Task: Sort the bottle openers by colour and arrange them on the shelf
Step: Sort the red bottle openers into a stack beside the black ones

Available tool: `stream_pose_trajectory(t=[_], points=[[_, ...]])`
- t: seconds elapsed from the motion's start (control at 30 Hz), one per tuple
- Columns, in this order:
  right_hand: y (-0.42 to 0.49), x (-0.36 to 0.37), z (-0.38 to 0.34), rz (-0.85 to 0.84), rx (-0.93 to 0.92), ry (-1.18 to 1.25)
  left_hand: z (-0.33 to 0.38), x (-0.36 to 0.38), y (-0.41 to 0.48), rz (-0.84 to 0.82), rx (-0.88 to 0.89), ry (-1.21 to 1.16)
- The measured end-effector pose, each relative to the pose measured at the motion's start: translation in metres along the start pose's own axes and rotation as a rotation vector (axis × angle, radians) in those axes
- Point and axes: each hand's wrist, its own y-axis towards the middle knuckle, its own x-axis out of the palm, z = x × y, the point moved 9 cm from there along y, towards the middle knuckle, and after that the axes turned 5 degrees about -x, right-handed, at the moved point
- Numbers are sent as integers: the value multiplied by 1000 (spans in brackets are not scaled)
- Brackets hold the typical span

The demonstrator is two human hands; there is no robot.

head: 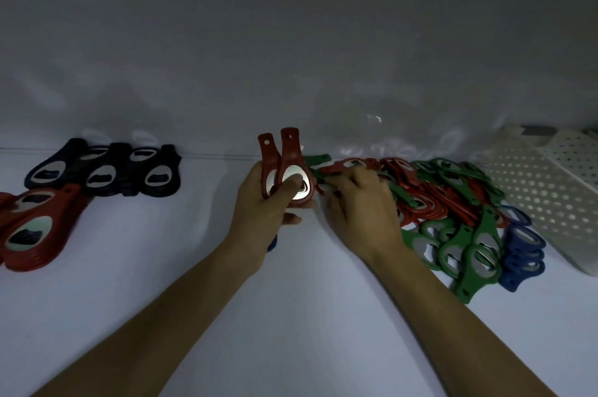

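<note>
In the head view, the left hand gripped two red bottle openers upright, thumb pressed on a shiny oval metal inlay. The right hand lay with fingers bent on the mixed pile of red, green and blue paddle-shaped openers; whether it grasped one could not be told. On the smooth white shelf, dark openers and a red stack lay far left, and a perforated white tray far right.

openers: matt coloured plastic, ribbed on the grips, with shiny metal plates. shelf: smooth, faintly glossy white. tray: perforated white, probably plastic, though the light is dim.
</note>
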Motion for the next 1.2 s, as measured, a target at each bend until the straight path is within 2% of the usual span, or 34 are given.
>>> stream_pose_trajectory(t=[0.03, 0.1, 0.3, 0.53, 0.67, 0.77, 0.83, 0.9, 0.97, 1.1, 1.2], points=[[0, 10, 3, -83, 16, -86, 0, -2, 0, 9, 7, -1], [0, 17, 5, -129, 54, -140, 1, -5, 1, 31, 22, -4], [3, 4, -10, -73, -60, -220, 1, -13, 2, 103, 25, 7], [0, 14, 4, -176, 44, -168, 3, -11, 0, 110, 38, 76], [5, 8, -11, -113, -84, -253, 3, -11, -1, 116, 43, 106], [5, -19, -8, 91, -32, -162, 1, -12, 0, 100, 15, 92], [0, -46, 6, 323, 81, 70, -2, -11, 1, 75, -11, 62], [-10, -60, 13, 488, 111, 246, -5, -6, 0, 32, -44, 18], [-14, -64, 3, 541, 8, 278, -7, -1, -2, -10, -60, -4], [-13, -50, -37, 412, -299, 265, -5, 10, -5, -85, -37, -45], [-12, -44, -50, 401, -368, 228, -7, 8, -3, -78, -89, -175]])
